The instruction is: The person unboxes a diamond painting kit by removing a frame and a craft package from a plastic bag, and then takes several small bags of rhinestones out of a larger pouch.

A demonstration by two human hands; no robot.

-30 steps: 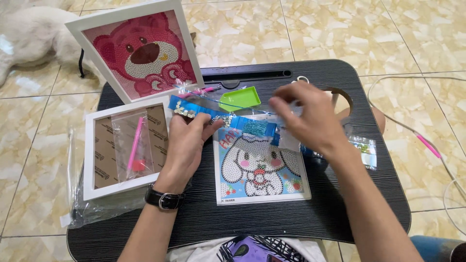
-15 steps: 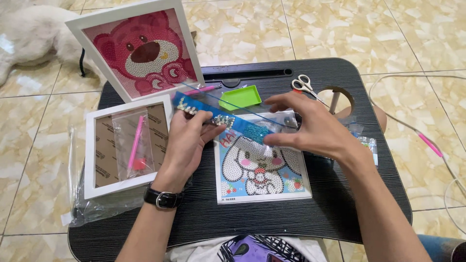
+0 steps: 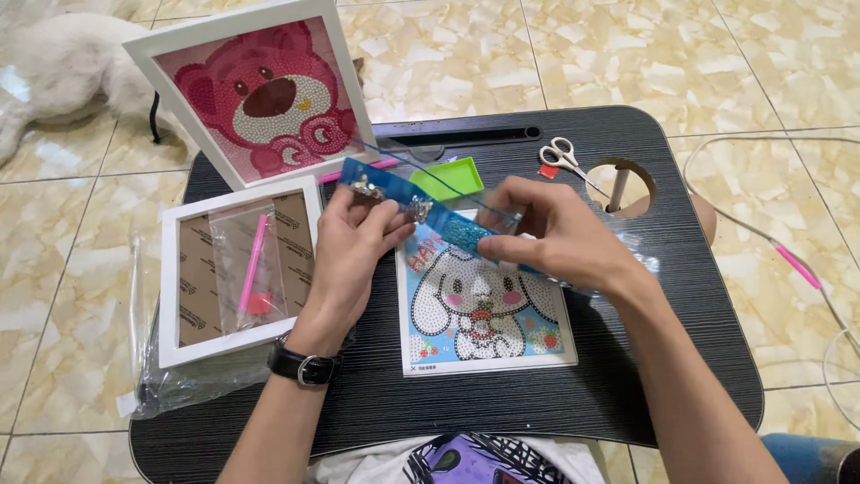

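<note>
A strip of small clear bead bags (image 3: 448, 220), filled with blue and silver beads, is stretched between both hands above a black lap table (image 3: 502, 403). My left hand (image 3: 354, 242), with a black watch on its wrist, pinches the strip's left end. My right hand (image 3: 555, 237) grips the right end, which holds teal beads. Under the hands lies a bead-art canvas of a white rabbit (image 3: 479, 309). A green bead tray (image 3: 448, 177) sits just behind the strip.
A framed pink bear bead picture (image 3: 255, 94) leans at the table's back left. A white frame (image 3: 237, 264) lies face down with a bagged pink pen on it. Small scissors (image 3: 564, 157) and a round cup hole (image 3: 623, 188) are at back right. A cable (image 3: 797, 269) crosses the tiled floor.
My right hand has moved left and down along the strip, from near the cup hole to over the rabbit canvas. The left hand has shifted slightly right, still pinching its end.
</note>
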